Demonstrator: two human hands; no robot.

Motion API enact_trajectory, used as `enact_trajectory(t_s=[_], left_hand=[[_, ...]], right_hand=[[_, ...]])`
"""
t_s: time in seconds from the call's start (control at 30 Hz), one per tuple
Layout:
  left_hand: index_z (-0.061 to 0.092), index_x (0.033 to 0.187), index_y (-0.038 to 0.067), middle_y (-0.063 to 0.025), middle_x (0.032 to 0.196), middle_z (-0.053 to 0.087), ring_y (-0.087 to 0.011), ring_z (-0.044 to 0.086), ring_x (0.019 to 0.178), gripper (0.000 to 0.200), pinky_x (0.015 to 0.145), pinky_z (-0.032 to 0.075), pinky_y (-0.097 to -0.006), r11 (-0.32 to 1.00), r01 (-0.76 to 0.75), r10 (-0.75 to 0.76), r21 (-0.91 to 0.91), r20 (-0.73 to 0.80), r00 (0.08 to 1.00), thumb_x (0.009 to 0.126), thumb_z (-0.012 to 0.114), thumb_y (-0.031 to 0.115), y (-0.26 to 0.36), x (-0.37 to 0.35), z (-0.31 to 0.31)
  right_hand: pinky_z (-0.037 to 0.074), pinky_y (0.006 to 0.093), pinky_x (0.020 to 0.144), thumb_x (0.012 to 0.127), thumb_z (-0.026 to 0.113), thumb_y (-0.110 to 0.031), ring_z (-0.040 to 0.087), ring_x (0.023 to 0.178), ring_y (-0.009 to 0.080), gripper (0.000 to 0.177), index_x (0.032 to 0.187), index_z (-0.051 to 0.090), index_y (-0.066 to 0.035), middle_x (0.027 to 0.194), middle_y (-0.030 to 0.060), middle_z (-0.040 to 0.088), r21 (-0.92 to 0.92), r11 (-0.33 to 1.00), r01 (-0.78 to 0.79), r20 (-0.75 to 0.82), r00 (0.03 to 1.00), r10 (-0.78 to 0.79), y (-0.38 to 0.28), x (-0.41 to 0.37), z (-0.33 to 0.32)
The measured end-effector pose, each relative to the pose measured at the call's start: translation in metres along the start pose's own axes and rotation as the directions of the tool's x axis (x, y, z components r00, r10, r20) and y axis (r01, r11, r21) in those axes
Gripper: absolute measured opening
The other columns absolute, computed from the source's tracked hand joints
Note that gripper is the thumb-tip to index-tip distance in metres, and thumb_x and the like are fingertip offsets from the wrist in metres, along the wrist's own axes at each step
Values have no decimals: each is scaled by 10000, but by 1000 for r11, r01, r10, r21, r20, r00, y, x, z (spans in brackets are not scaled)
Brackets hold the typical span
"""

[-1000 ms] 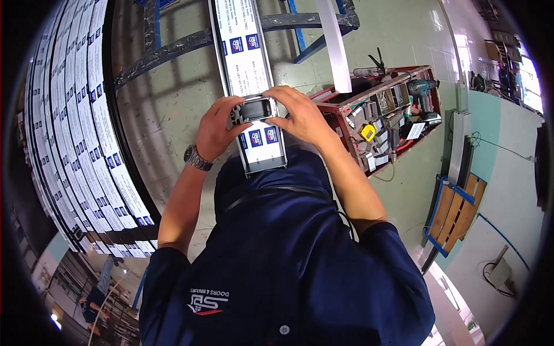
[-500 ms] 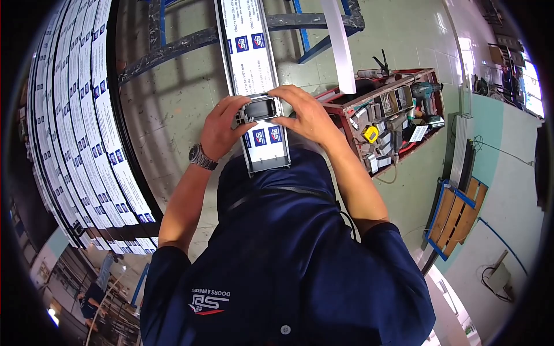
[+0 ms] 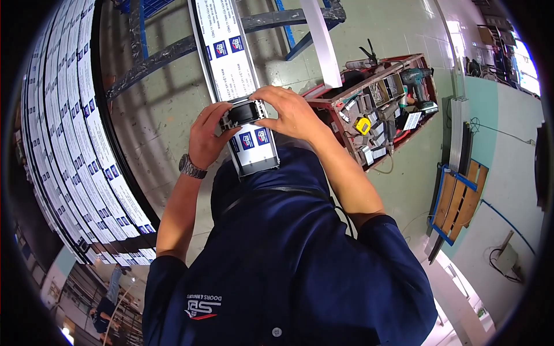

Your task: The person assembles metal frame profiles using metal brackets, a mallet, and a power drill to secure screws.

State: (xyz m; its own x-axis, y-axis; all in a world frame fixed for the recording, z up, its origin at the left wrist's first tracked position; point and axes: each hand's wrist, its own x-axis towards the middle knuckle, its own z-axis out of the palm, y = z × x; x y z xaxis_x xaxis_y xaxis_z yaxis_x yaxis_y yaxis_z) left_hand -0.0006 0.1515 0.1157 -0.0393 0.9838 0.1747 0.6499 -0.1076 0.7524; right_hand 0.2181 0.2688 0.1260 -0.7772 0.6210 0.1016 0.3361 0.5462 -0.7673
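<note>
While left grip (image 3: 206, 136) and right grip (image 3: 293, 115) clamp the black-centred part (image 3: 243, 113), uneven pressure (my guess) could skew it against the profile (image 3: 229, 75).

The left hand (image 3: 209, 134) and the right hand (image 3: 290, 115) hold a short black-and-silver piece (image 3: 244, 113) by its two ends over a long bar (image 3: 231, 74) with printed film. To the right, a red toolbox (image 3: 328, 106) holds a yellow tape measure (image 3: 362, 126) and a drill (image 3: 414, 75); wrapped strips (image 3: 81, 144) lie at left.
</note>
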Motion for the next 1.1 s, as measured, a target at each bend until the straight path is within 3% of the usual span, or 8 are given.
enact_trajectory(t_s=[0.13, 0.37, 0.43, 0.57, 0.63, 0.83, 0.87, 1.1], left_hand=[[633, 1208, 48, -129, 1187, 660, -318, 662, 1069, 535, 915, 554, -395, 999, 3, -4, -40, -20, 1000, 722, 852, 82, -1, -1, 1], [627, 1222, 54, -138, 1209, 654, -328, 658, 1091, 555, 926, 553, -399, 999, 27, -27, -24, -10, 1000, 718, 857, 79, -2, -2, -1], [625, 1229, 56, -135, 1215, 648, -330, 656, 1087, 547, 927, 553, -401, 998, 54, -54, -18, -15, 998, 731, 848, 96, -3, -3, 0], [606, 1267, 78, -138, 1221, 639, -332, 640, 1091, 552, 942, 535, -407, 998, 56, -56, -2, 1, 998, 768, 820, 178, -10, -5, -1], [569, 1323, 96, -137, 1210, 645, -331, 635, 1081, 616, 923, 524, -400, 994, 34, -33, -102, 12, 999, 768, 821, 187, -10, -5, -2], [512, 1396, 110, -125, 1162, 663, -315, 634, 1066, 680, 890, 517, -394, 983, 52, -51, -174, 11, 999, 786, 808, 172, -4, -2, -8], [486, 1435, 82, -120, 1216, 664, -301, 627, 1139, 737, 976, 497, -395, 978, 100, -92, -182, 55, 994, 782, 822, 140, -2, -3, -10], [471, 1456, 79, -113, 1212, 670, -298, 627, 1132, 772, 982, 494, -396, 975, 38, -36, -218, 13, 999, 773, 827, 132, -1, -1, -10]], right_hand=[[476, 429, 1011, 754, 801, -179, 602, 1174, 328, 516, 1228, 619, -87, 1226, 114, 644, 16, 1000, -20, 30, 999, 20, -1, 0, -1], [490, 431, 962, 751, 803, -181, 606, 1111, 351, 501, 1213, 632, -89, 1186, 131, 640, 48, 999, 26, -25, 999, -25, 1, -2, 2], [475, 430, 1015, 758, 807, -170, 587, 1187, 350, 514, 1231, 630, -73, 1247, 136, 637, 64, 998, -23, 19, 1000, 21, -2, -1, -1], [476, 411, 1015, 763, 811, -143, 603, 1190, 338, 515, 1238, 631, -58, 1245, 146, 643, 78, 995, -61, 26, 998, 59, -4, 0, 0], [476, 399, 1017, 758, 815, -128, 608, 1198, 335, 528, 1248, 631, -54, 1262, 150, 641, 97, 991, -89, 17, 996, 87, -4, -1, 2], [485, 414, 1013, 758, 820, -148, 607, 1200, 345, 543, 1260, 628, -68, 1280, 158, 640, 73, 988, -139, 58, 989, 135, -10, 1, 0], [480, 402, 1017, 758, 814, -133, 614, 1203, 338, 549, 1267, 623, -53, 1281, 157, 646, 81, 985, -152, 64, 987, 147, -11, 1, -1], [479, 395, 1017, 767, 812, -145, 617, 1210, 338, 557, 1279, 615, -48, 1289, 158, 650, 78, 987, -140, 49, 989, 137, -12, -1, -2]])
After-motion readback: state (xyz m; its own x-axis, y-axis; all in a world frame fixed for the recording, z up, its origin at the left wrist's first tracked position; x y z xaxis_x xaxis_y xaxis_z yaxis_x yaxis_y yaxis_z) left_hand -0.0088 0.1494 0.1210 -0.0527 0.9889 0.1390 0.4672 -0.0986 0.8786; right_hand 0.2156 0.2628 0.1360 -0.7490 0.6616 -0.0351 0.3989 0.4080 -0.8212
